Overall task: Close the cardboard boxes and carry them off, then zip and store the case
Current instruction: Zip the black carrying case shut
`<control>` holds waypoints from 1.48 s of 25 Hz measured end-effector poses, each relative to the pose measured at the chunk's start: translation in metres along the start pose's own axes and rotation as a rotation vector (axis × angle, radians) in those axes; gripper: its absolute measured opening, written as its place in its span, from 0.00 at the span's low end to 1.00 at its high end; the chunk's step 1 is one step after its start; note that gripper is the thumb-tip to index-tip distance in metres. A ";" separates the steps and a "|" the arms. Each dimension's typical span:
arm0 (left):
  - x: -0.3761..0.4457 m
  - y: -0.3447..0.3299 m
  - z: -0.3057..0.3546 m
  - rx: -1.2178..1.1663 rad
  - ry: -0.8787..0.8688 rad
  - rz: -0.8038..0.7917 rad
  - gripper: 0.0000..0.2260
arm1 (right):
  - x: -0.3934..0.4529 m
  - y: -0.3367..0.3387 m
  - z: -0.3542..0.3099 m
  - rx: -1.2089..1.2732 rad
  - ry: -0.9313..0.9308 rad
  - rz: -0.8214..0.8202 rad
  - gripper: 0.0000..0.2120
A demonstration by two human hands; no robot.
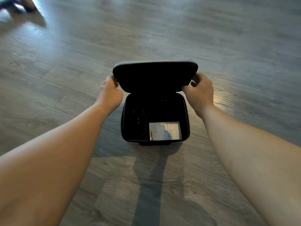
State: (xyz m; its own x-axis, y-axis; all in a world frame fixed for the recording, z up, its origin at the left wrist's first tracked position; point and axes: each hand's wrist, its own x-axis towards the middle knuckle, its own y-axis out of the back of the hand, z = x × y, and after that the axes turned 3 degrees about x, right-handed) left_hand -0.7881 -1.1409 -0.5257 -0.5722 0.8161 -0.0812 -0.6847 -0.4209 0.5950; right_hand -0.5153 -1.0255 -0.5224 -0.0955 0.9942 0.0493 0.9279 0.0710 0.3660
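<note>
while both hands (154,93) grip its rounded lid (154,75), the black case (130,128) sits open.

One black case (154,118) sits open on the floor (211,38), with one white paper sheet (165,131) inside. Two hands hold its lid (154,75): left hand (110,93), right hand (201,92).
</note>
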 end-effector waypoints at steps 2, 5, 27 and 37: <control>-0.012 -0.003 -0.014 -0.002 -0.013 -0.028 0.27 | -0.016 0.009 0.006 -0.021 -0.015 0.010 0.18; -0.039 -0.008 -0.033 -0.002 -0.129 -0.086 0.28 | -0.041 0.020 0.021 -0.182 0.001 -0.024 0.15; -0.090 -0.034 -0.070 0.270 0.153 -0.184 0.10 | -0.070 -0.029 0.046 -0.695 -0.218 -0.368 0.35; -0.110 -0.058 -0.053 0.020 0.237 -0.815 0.07 | -0.092 -0.095 0.024 -0.904 0.188 -0.608 0.29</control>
State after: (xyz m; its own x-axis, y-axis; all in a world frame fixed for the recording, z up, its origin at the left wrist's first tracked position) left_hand -0.7089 -1.2273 -0.5934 0.0157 0.7555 -0.6549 -0.9173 0.2716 0.2914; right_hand -0.5865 -1.1219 -0.5838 -0.5705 0.7802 -0.2566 0.1095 0.3818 0.9177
